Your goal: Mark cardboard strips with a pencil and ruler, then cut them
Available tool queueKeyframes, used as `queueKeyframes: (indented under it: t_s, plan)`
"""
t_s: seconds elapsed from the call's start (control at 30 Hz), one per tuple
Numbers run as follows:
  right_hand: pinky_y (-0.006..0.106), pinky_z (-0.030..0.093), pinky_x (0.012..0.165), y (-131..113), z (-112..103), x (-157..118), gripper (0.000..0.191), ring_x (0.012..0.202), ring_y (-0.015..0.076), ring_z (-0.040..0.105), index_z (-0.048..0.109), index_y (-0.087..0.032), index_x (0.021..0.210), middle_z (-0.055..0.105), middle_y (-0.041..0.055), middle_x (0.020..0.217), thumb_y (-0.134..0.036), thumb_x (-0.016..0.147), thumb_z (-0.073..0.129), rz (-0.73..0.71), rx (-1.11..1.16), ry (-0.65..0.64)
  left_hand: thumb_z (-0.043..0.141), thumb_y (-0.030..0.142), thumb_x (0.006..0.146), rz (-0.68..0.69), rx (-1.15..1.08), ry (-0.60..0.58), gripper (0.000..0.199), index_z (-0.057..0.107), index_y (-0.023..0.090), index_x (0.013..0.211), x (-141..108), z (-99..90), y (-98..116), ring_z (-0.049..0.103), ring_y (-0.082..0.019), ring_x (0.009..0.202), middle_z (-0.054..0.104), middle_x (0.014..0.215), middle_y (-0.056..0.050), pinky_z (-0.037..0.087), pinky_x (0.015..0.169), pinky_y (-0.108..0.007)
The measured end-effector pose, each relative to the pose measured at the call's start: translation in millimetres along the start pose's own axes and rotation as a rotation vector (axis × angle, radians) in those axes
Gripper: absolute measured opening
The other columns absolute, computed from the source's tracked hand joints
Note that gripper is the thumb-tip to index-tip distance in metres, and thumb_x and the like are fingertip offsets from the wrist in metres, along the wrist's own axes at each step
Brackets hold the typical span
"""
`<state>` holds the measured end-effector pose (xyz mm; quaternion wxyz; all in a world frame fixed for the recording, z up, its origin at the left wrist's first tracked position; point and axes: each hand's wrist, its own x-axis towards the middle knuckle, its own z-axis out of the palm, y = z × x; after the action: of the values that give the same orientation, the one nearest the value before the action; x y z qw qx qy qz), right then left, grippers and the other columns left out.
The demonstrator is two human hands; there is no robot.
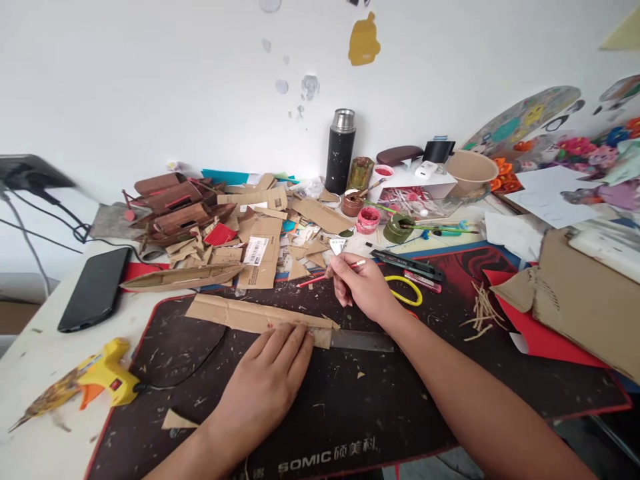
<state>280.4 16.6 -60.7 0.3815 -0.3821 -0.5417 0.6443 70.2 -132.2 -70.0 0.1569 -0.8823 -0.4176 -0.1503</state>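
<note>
My left hand point(270, 377) lies palm down, fingers stretched, on a long cardboard strip point(230, 314) that rests on the dark mat point(320, 417). Under the strip's right end a flat metal ruler point(363, 341) sticks out to the right. Above the ruler my right hand point(363, 287) is closed round a red pencil point(317, 281), whose tip points left. A small whitish piece point(338, 246) shows at the fingertips of that hand; whether it is held too is unclear.
A yellow glue gun point(113, 380) and a phone point(95, 288) lie at the left. Cardboard scraps point(320, 215), paint jars point(367, 220) and a black flask point(341, 153) stand behind. A cutter point(407, 264), yellow scissors handles point(410, 291) and a cardboard box point(590, 300) are at the right.
</note>
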Motion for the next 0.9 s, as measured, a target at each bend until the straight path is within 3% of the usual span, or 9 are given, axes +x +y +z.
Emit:
queueKeyframes:
  t_s: [0.13, 0.43, 0.6, 0.77, 0.9]
  plan:
    - [0.021, 0.033, 0.036, 2, -1, 1, 0.055, 0.037, 0.011, 0.051, 0.066, -0.021, 0.084, 0.054, -0.0071, 0.05, -0.074, 0.095, 0.073, -0.005, -0.012, -0.004, 0.044, 0.012, 0.111, 0.044, 0.003, -0.016, 0.04, 0.075, 0.012, 0.136, 2, -1.9, 0, 0.074, -0.026, 0.12, 0.084, 0.131, -0.01, 0.055, 0.105, -0.04]
    - [0.022, 0.033, 0.037, 2, -3, 1, 0.056, 0.038, 0.0109, 0.052, 0.066, -0.021, 0.084, 0.054, -0.0077, 0.052, -0.076, 0.095, 0.073, 0.01, -0.026, -0.015, 0.044, 0.009, 0.111, 0.081, -0.052, 0.102, 0.038, 0.076, 0.01, 0.131, -9, -18.2, -16, 0.074, -0.025, 0.122, 0.086, 0.124, -0.01, 0.054, 0.108, -0.038]
    - [0.022, 0.034, 0.038, 0, -3, 0, 0.054, 0.038, 0.0104, 0.052, 0.066, -0.021, 0.085, 0.054, -0.0078, 0.051, -0.074, 0.097, 0.072, 0.012, -0.057, -0.024, 0.047, 0.007, 0.112, 0.005, -0.053, 0.113, 0.039, 0.07, 0.01, 0.142, -31, -27.2, -39, 0.072, -0.027, 0.131, 0.084, 0.133, -0.01, 0.05, 0.117, -0.04]
    - [0.022, 0.034, 0.038, -2, -4, 0, 0.055, 0.038, 0.0106, 0.052, 0.066, -0.022, 0.085, 0.054, -0.0075, 0.051, -0.075, 0.098, 0.071, 0.016, -0.068, -0.021, 0.054, 0.008, 0.11, 0.018, 0.08, 0.069, 0.038, 0.068, 0.011, 0.145, -40, -26.0, -72, 0.075, -0.03, 0.124, 0.085, 0.133, -0.01, 0.055, 0.105, -0.042]
    - [0.022, 0.034, 0.039, -2, -4, -1, 0.056, 0.039, 0.0107, 0.052, 0.066, -0.022, 0.084, 0.055, -0.0071, 0.051, -0.076, 0.097, 0.072, 0.023, -0.069, -0.029, 0.05, 0.014, 0.112, 0.003, 0.101, 0.015, 0.036, 0.071, 0.015, 0.142, -47, -19.3, -78, 0.076, -0.031, 0.123, 0.084, 0.133, -0.011, 0.056, 0.102, -0.044]
